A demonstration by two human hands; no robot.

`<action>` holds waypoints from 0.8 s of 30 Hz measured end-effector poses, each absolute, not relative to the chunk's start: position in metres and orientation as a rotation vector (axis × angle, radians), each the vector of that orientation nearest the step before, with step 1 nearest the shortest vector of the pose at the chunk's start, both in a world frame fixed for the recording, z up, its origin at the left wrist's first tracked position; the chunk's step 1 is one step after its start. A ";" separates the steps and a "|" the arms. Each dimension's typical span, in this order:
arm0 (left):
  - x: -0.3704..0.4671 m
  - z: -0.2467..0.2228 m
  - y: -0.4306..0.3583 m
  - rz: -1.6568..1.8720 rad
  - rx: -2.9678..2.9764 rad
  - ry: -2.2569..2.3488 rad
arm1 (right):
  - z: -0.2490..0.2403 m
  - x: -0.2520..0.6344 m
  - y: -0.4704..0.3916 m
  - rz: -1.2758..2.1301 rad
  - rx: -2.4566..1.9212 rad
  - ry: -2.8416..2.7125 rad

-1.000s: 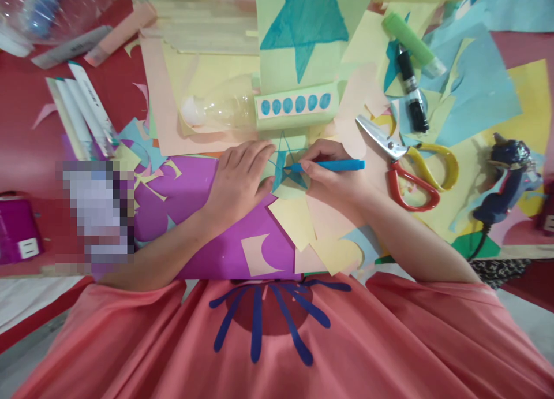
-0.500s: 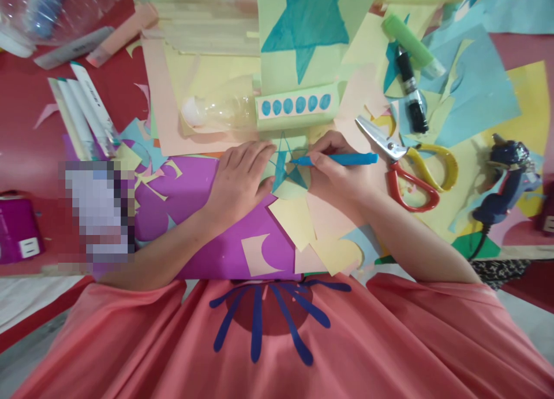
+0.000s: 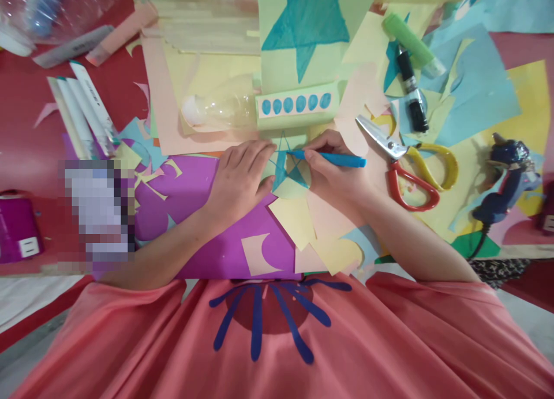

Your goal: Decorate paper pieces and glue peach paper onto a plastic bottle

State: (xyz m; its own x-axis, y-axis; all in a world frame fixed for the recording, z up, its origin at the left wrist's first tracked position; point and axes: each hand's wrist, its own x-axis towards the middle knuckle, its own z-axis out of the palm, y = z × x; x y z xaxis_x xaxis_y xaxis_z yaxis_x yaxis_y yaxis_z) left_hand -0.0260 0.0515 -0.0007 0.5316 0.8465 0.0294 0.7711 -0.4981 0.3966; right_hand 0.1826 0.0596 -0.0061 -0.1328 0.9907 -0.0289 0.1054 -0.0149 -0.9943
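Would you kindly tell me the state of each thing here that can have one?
Small teal-outlined star drawing: partly coloured in.
Slim blue marker: gripped in the right hand, tip at the star drawing.
Left hand: palm down, beside the star drawing.
Red-and-yellow-handled metal scissors: blades look closed.
White-capped clear plastic bottle: lying on its side, closed.
Dark blue corded glue gun: lying down; on or off, cannot tell.

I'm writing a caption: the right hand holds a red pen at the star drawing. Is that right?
Not quite: the head view shows the pen is blue, not red. The right hand does hold it at the star drawing.
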 end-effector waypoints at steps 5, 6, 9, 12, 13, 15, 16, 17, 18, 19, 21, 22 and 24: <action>-0.025 0.000 0.051 0.313 2.448 1.347 | -0.007 0.183 0.059 1.362 -1.244 -1.398; -0.025 0.000 0.051 0.314 2.451 1.349 | -0.008 0.184 0.060 1.370 -1.241 -1.420; -0.025 0.001 0.051 0.310 2.465 1.349 | -0.009 0.186 0.062 1.398 -1.229 -1.485; -0.026 0.000 0.052 0.315 2.485 1.342 | -0.008 0.186 0.062 1.407 -1.212 -1.504; -0.026 0.000 0.052 0.319 2.487 1.338 | -0.008 0.186 0.062 1.403 -1.212 -1.501; -0.026 0.000 0.052 0.319 2.488 1.335 | -0.007 0.185 0.061 1.382 -1.221 -1.486; -0.026 0.000 0.051 0.317 2.486 1.336 | -0.007 0.186 0.061 1.360 -1.229 -1.474; -0.026 -0.001 0.051 0.317 2.483 1.338 | -0.006 0.186 0.061 1.331 -1.237 -1.462; -0.025 -0.001 0.051 0.317 2.479 1.340 | -0.006 0.185 0.061 1.302 -1.242 -1.453; -0.025 -0.001 0.051 0.317 2.474 1.341 | -0.006 0.185 0.060 1.280 -1.243 -1.448; -0.025 -0.001 0.051 0.316 2.461 1.342 | -0.006 0.184 0.060 1.263 -1.239 -1.433; -0.025 -0.001 0.051 0.314 2.456 1.343 | -0.006 0.183 0.059 1.269 -1.240 -1.421; -0.025 0.000 0.051 0.313 2.447 1.346 | -0.007 0.182 0.059 1.298 -1.243 -1.408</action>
